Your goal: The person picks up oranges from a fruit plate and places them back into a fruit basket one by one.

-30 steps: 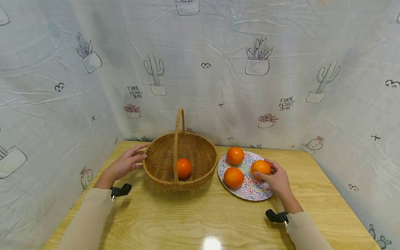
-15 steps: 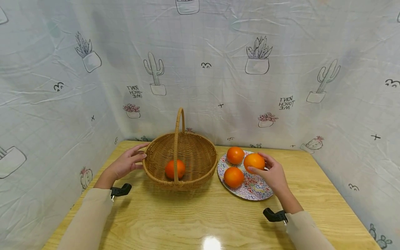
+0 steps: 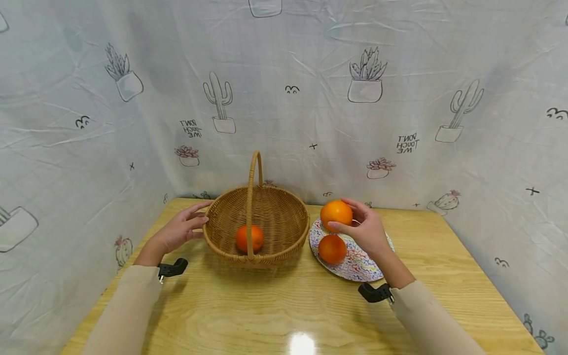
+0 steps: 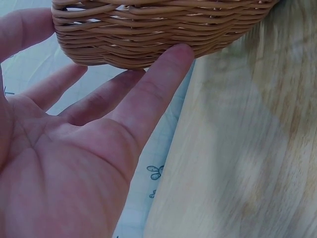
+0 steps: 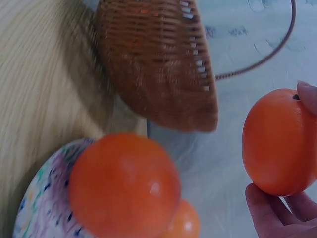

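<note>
The brown wicker basket (image 3: 284, 217), with its tall arched handle, has one orange (image 3: 249, 238) inside. At its left side, my left hand (image 3: 179, 229) rests with straight, spread fingers against the wickerwork; the left wrist view shows fingertips (image 4: 178, 52) on the weave. My right hand (image 3: 366, 229) holds an orange (image 5: 277, 141) between thumb and fingers, raised above the plate's back left part. On the round patterned plate (image 3: 361, 266) lies an orange (image 3: 333, 249) near the left edge. Another orange (image 5: 185, 220) shows past it in the right wrist view, hidden in the head view.
A light wooden table (image 3: 248, 305) carries basket and plate, the plate just right of the basket. A pale curtain (image 3: 310, 118) printed with potted plants hangs close behind and along both sides. Black wrist mounts (image 3: 374, 293) sit below each hand.
My right hand has lifted an orange off the plate and carried it left toward the basket. The orange in the basket has rolled slightly left. My left hand stays put.
</note>
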The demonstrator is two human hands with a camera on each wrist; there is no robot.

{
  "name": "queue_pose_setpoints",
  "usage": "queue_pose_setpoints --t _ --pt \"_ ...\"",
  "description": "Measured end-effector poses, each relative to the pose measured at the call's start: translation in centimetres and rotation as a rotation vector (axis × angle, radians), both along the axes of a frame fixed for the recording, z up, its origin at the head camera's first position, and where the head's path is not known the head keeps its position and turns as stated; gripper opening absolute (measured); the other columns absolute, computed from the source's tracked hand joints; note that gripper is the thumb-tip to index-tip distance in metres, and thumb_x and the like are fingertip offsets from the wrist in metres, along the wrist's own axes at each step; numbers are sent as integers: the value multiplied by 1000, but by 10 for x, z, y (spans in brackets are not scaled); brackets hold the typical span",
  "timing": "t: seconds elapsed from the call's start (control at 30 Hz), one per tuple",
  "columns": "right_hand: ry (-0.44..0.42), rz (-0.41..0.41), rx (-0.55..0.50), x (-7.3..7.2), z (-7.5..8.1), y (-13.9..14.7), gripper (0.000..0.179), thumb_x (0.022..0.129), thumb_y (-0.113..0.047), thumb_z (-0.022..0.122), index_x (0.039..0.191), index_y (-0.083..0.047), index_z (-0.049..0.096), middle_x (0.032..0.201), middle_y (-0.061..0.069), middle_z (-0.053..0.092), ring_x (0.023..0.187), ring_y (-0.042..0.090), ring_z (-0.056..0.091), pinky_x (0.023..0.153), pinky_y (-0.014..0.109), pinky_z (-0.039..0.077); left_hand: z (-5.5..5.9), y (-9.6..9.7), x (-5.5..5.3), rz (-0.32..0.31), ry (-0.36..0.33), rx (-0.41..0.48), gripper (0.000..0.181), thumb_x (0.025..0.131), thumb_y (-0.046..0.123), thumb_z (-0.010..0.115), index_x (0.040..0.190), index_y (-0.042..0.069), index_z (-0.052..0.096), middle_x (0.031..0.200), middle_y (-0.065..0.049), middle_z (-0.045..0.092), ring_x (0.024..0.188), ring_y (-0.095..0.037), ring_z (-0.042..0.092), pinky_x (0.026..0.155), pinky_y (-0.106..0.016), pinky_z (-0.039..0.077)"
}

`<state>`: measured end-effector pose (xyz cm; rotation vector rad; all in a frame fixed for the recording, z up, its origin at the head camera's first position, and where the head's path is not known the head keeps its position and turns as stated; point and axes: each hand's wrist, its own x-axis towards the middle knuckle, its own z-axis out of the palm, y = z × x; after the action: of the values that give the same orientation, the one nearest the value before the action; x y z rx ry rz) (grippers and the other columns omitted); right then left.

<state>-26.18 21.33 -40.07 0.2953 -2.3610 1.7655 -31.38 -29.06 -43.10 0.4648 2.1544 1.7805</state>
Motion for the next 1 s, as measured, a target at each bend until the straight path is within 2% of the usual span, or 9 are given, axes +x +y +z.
queue_pose_setpoints --t 0.2,0.37,0.7,1.0 --pt "-30 75 -43 -9 14 -21 73 80 -21 91 145 -17 58 137 13 65 108 23 68 83 29 63 0 2 0 7 -7 14 67 109 22 53 166 13 18 161 -30 29 123 -14 63 97 -38 60" --pt "-53 119 -68 -20 20 -37 74 80 -18 90 146 -17 57 139 12 62 111 29 67 82 33 63 -1 3 0 4 -4 19 67 109 22 53 166 14 18 161 -31 29 121 -12 64 96 -37 60" --pt "-68 153 -54 -39 24 -66 72 79 -16 91 144 -17 59 141 13 62 116 31 65 91 36 60 -2 5 1 4 -1 32 67 109 23 52 166 13 18 159 -32 31 120 -11 65 96 -35 60" --pt "-108 173 -54 -57 30 -95 72 78 -20 92 142 -21 60 141 6 63 123 28 64 95 41 60 -2 5 0 -1 7 28 67 109 24 52 166 14 17 159 -33 30 120 -11 65 95 -35 60"
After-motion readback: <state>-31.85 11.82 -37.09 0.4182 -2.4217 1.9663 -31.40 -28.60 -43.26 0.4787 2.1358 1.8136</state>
